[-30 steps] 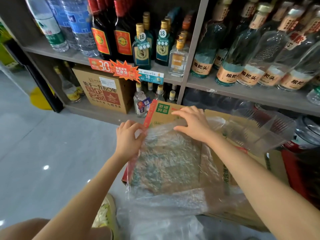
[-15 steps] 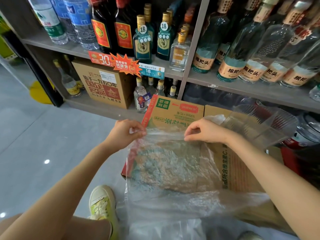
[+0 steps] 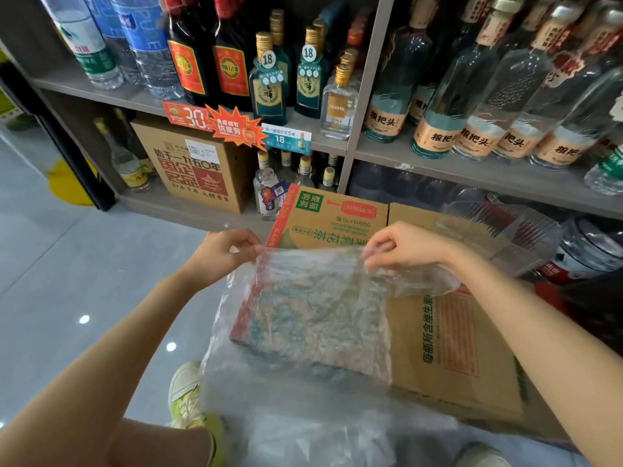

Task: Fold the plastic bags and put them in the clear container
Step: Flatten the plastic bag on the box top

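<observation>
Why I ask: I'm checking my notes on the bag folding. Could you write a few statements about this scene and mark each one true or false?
1. The left hand and the right hand each pinch the far edge of the plastic bag. True.
2. The plastic bag is draped over a cardboard box. True.
3. The clear container stands up on the shelf. False: it sits lower, below that shelf, just right of the right hand.
4. A folded bag already lies inside the clear container. False: no bag shows in it, and the only bag being handled is spread out between the hands.
</observation>
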The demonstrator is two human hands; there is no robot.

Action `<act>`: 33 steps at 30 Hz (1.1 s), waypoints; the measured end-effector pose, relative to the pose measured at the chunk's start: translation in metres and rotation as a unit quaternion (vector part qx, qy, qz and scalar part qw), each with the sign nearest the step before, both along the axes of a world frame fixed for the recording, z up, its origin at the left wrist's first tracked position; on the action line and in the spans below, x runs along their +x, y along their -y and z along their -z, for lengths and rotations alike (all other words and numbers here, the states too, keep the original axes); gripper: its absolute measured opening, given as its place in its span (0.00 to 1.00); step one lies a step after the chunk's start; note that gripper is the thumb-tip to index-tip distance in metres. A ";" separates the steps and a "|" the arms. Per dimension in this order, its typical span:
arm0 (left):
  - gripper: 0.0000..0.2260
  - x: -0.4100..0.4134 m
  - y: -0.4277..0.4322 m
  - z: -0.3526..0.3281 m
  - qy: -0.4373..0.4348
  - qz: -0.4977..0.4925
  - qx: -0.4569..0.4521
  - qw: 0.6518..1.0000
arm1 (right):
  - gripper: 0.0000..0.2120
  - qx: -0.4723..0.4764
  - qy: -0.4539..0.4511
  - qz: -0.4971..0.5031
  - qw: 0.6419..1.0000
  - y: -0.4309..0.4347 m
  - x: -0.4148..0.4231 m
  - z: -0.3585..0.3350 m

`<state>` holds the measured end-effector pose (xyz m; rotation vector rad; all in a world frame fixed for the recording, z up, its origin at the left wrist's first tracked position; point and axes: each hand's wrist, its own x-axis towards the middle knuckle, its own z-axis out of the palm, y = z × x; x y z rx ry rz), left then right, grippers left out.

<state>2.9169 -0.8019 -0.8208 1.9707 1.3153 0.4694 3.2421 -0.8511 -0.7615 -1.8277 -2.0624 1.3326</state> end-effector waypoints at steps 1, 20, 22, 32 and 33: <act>0.05 0.002 -0.001 0.000 -0.005 0.003 0.001 1.000 | 0.15 -0.008 -0.004 0.002 1.000 0.004 0.005 0.001; 0.07 0.017 -0.003 -0.002 -0.189 -0.028 0.097 0.977 | 0.14 0.141 0.251 0.092 0.953 0.073 0.032 0.019; 0.09 0.022 -0.004 -0.001 -0.221 -0.042 0.108 0.968 | 0.18 0.159 0.284 0.096 0.941 0.073 0.031 0.019; 0.09 0.034 0.003 -0.018 -0.098 -0.053 0.066 0.992 | 0.19 0.286 0.235 0.216 0.904 0.089 0.042 -0.007; 0.09 0.036 0.007 -0.021 -0.084 -0.054 0.063 0.993 | 0.16 0.283 0.214 0.223 0.908 0.091 0.043 -0.011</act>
